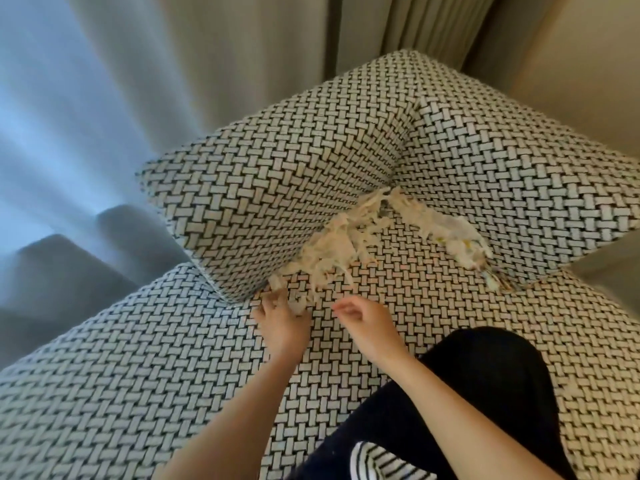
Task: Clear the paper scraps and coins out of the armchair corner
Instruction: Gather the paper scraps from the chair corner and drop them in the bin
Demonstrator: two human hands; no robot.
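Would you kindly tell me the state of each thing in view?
paper scraps: piled in the armchair corner, not yet cleared.
coins: none visible.
left hand: fingers touch the pile's near edge; grip unclear.
right hand: over the seat, fingers curled; grip unclear.
printed paper: crumpled, lying at the pile's far end.
curtain: hanging closed.

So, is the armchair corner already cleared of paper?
No, a heap of paper scraps lies along the crease at the back of the armchair seat, with the left hand touching its near end.
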